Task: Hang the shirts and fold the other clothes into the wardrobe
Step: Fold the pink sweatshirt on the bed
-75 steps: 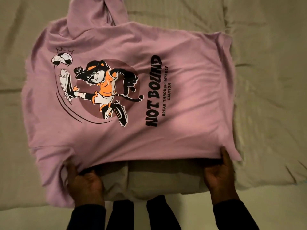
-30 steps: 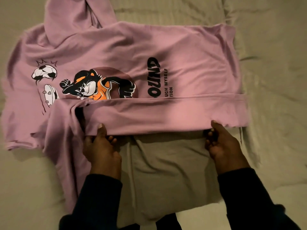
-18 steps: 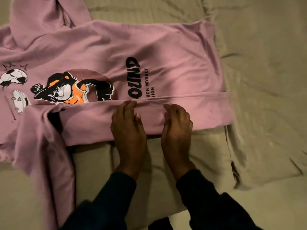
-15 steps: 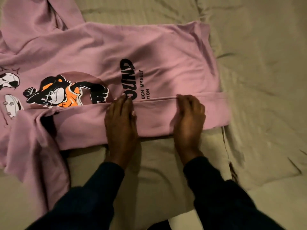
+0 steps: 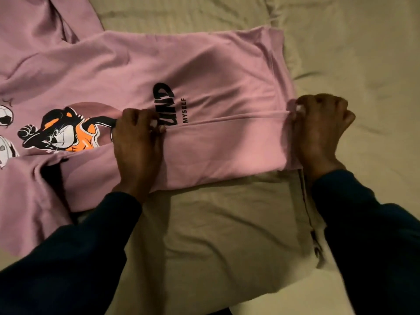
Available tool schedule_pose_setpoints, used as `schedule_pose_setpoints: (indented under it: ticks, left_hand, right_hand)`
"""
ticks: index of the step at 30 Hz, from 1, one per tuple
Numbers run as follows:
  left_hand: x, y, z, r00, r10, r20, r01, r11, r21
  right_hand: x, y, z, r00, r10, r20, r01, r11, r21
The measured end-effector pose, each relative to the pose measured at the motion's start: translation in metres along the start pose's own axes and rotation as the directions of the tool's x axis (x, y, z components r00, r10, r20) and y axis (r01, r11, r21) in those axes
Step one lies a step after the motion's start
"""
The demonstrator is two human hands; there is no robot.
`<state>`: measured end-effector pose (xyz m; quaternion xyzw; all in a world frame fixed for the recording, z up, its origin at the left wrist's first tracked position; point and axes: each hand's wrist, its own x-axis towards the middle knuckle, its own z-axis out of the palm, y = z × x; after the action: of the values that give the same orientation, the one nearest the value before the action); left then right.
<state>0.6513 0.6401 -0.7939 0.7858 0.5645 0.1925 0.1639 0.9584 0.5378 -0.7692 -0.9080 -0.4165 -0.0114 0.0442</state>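
While the pink hoodie (image 5: pixel 204 71) lies flat on the bed (image 5: pixel 352 53), my left hand (image 5: pixel 136 146) and right hand (image 5: pixel 318 130) pinch the folded edge. The fabric looks soft, floppy and light; gripping at the crease should keep it straight.

A beige bedsheet (image 5: pixel 354 53), creased and rumpled, fills the upper right and right side of the frame. A beige pillow (image 5: pixel 227 235) lies at lower centre, its zipped edge running down toward the lower right.
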Motion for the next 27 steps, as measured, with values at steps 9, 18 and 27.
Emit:
schedule_pose_setpoints:
  ticks: [9, 18, 27]
  left_hand:
    - [-0.075, 0.003, 0.019, 0.952, 0.154, 0.265, -0.191, 0.974, 0.121]
    - [-0.079, -0.004, 0.019, 0.990, -0.059, 0.131, 0.026, 0.969, 0.245]
    - [-0.080, -0.010, 0.022, 0.995, -0.005, 0.096, -0.016, 0.974, 0.224]
  right_hand:
    - [-0.123, -0.109, 0.044, 0.776, -0.594, 0.209, 0.505, 0.785, 0.359]
    - [-0.090, -0.030, 0.047, 0.979, -0.190, 0.069, 0.171, 0.961, 0.218]
    - [-0.093, 0.017, 0.048, 0.999, 0.011, 0.042, -0.013, 0.998, 0.061]
